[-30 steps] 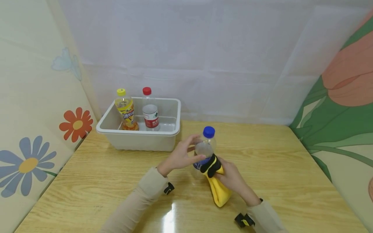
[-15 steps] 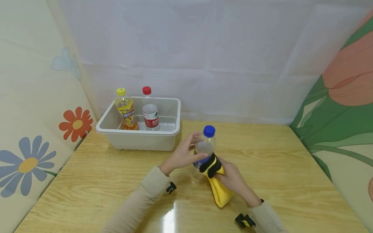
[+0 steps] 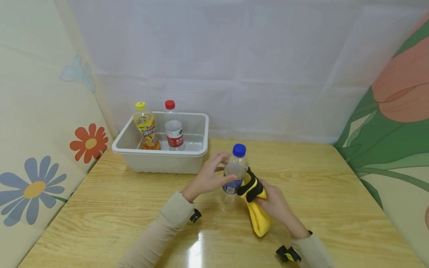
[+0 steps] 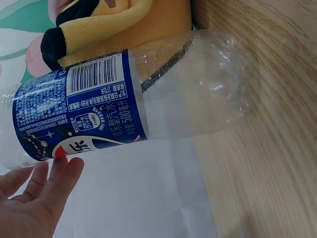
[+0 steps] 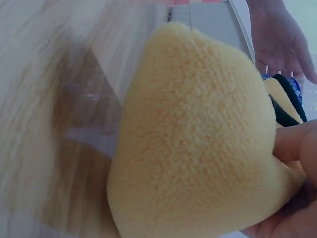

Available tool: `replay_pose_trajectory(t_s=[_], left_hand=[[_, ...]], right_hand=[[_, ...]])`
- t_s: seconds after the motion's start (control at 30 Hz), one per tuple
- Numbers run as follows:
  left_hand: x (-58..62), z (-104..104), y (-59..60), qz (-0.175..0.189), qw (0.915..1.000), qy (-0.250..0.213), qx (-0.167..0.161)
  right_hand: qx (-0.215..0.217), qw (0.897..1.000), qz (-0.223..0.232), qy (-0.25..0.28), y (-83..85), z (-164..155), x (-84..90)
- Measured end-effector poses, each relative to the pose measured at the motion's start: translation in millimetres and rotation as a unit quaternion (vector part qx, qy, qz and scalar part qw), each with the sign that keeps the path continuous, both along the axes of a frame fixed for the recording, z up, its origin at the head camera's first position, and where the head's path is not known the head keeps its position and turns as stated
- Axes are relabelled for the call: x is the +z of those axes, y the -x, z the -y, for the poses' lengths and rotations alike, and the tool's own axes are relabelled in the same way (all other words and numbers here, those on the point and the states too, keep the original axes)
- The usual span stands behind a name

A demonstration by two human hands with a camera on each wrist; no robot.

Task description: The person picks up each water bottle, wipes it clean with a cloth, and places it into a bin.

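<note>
A clear plastic bottle point(image 3: 236, 168) with a blue cap and blue label stands on the table in front of me. My left hand point(image 3: 209, 179) grips it from the left, thumb in front and fingers behind; the left wrist view shows fingertips at the label point(image 4: 106, 101). My right hand point(image 3: 275, 201) holds a folded yellow towel point(image 3: 260, 219) with black edging. Its upper folds sit right against the bottle's right side, and the loose end hangs toward me. In the right wrist view the towel point(image 5: 193, 134) fills the middle and hides part of the hand.
A light grey plastic tub point(image 3: 167, 163) stands at the back left. In it are a yellow-capped bottle point(image 3: 147, 130) with some orange at its base and a red-capped bottle point(image 3: 174, 134). Behind the wooden table point(image 3: 318, 186) hangs a white sheet; flowered panels flank it.
My right hand has shifted slightly right with the towel, so more of the bottle's label shows. The left hand keeps its grip on the bottle almost in place.
</note>
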State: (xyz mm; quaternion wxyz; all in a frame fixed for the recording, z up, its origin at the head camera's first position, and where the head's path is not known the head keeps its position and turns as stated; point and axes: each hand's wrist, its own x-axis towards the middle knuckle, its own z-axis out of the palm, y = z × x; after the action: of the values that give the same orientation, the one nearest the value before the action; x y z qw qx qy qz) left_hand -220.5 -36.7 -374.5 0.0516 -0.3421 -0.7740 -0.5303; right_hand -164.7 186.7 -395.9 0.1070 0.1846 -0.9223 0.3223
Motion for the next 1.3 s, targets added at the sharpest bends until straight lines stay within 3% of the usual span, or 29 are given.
replay_pose_trajectory(t_s=[0.2,0.53,0.87,1.13,1.3], left_hand=[[0.6,1.4,-0.4,0.010,0.9999,0.010,0.004],[4.1,1.3,-4.0,0.039,0.9992,-0.013,0.000],[31.4,3.6,-24.2,0.022,0.9997,0.005,-0.006],[30.1,3.1,-23.4,0.025,0.9995,-0.009,-0.017],[28.5,2.6,-22.6,0.018,0.9994,-0.013,-0.028]], right_hand=[[-0.007,1.000,-0.018,0.001,-0.3,-8.0,4.8],[-0.008,0.999,-0.037,0.020,0.1,-15.4,14.1],[-0.004,0.999,-0.040,0.032,-3.4,-17.4,36.1],[0.016,0.996,-0.079,0.034,1.3,-15.2,50.4],[0.033,0.996,-0.077,0.032,3.6,-13.6,59.2]])
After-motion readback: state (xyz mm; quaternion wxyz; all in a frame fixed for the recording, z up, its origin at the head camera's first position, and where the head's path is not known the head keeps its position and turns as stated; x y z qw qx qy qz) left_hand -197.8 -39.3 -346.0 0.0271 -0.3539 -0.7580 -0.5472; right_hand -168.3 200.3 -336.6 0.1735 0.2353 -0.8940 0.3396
